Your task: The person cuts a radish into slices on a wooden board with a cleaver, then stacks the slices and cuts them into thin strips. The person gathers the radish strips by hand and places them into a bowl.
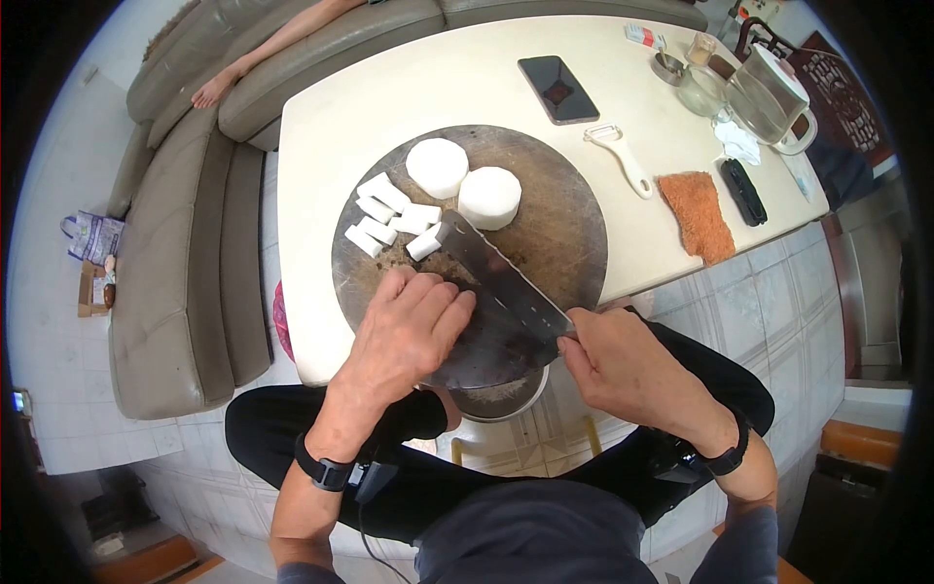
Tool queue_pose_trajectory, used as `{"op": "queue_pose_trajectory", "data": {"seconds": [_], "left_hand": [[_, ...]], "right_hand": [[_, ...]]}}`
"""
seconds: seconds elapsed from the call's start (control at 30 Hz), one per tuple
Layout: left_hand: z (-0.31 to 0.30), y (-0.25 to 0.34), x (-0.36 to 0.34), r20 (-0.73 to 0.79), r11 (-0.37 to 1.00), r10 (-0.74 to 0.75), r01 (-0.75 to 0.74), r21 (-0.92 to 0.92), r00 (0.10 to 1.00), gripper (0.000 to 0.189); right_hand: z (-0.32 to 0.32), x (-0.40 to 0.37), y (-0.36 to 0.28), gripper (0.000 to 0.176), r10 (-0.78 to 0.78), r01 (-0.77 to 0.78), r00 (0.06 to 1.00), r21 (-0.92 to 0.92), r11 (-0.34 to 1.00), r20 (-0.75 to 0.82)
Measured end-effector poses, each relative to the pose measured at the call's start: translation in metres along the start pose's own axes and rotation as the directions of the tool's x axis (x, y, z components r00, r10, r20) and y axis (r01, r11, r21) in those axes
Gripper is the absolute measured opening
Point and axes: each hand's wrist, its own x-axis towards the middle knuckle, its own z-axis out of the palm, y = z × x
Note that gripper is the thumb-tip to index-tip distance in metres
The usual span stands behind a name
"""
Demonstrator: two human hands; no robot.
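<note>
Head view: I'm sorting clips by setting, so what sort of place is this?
Probably a home living room: a large grey-brown sofa runs along two sides of a pale table that holds a clear pitcher.

Hand can pass over R part of board point(559, 214); cleaver point(501, 275) bars way there for L hand point(407, 326), w/ white chunks point(489, 200) & sm. pcs point(389, 195) blocking far-L side.
</note>
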Motion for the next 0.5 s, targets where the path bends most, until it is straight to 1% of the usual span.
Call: {"op": "queue_pose_trajectory", "data": {"seconds": [0.07, 0.1, 0.17, 0.2, 0.27, 0.3, 0.33, 0.4, 0.43, 0.5], "left_hand": [[0.0, 0.008, 0.005, -0.119, 0.995, 0.082, -0.088, -0.047, 0.99, 0.036], [0.004, 0.013, 0.005, -0.119, 0.995, 0.082, -0.088, -0.047, 0.99, 0.036], [0.016, 0.023, 0.003, -0.17, 0.974, 0.208, -0.22, -0.055, 0.963, 0.041], [0.02, 0.027, -0.001, -0.17, 0.974, 0.207, -0.22, -0.057, 0.963, 0.041], [0.025, 0.035, -0.006, -0.137, 0.966, 0.226, -0.239, -0.094, 0.964, 0.048], [0.023, 0.038, -0.009, -0.115, 0.971, 0.198, -0.211, -0.112, 0.973, 0.055], [0.023, 0.042, -0.012, -0.114, 0.97, 0.2, -0.213, -0.115, 0.973, 0.055], [0.025, 0.048, -0.016, -0.143, 0.979, 0.071, -0.096, -0.179, 0.987, 0.055], [0.026, 0.051, -0.018, -0.14, 0.979, 0.07, -0.095, -0.18, 0.988, 0.055], [0.029, 0.057, -0.021, -0.167, 0.978, -0.021, -0.015, -0.207, 0.986, 0.053]], "right_hand": [[-0.001, 0.002, 0.0, 0.015, 0.018, -0.019, 1.0, 0.017, 1.0, 0.017], [-0.001, 0.002, 0.0, 0.015, 0.035, -0.036, 0.999, 0.033, 0.999, 0.036], [0.001, 0.002, 0.002, 0.016, 0.031, -0.032, 0.999, 0.051, 0.998, 0.009], [0.002, 0.002, 0.004, 0.017, 0.029, -0.028, 0.999, 0.069, 0.997, -0.017], [0.003, 0.001, 0.003, 0.017, 0.036, -0.034, 0.999, 0.073, 0.997, -0.016], [0.003, 0.001, 0.002, 0.016, 0.038, -0.037, 0.999, 0.077, 0.996, -0.016], [0.003, 0.0, 0.002, 0.016, 0.042, -0.041, 0.999, 0.079, 0.996, -0.016], [0.005, -0.002, 0.002, 0.014, 0.014, -0.014, 1.0, 0.037, 0.999, -0.015], [0.005, -0.003, 0.0, 0.014, 0.015, -0.014, 1.0, 0.039, 0.999, -0.014], [0.004, -0.007, -0.006, 0.011, -0.044, 0.047, 0.999, -0.101, 0.994, 0.031]]}}
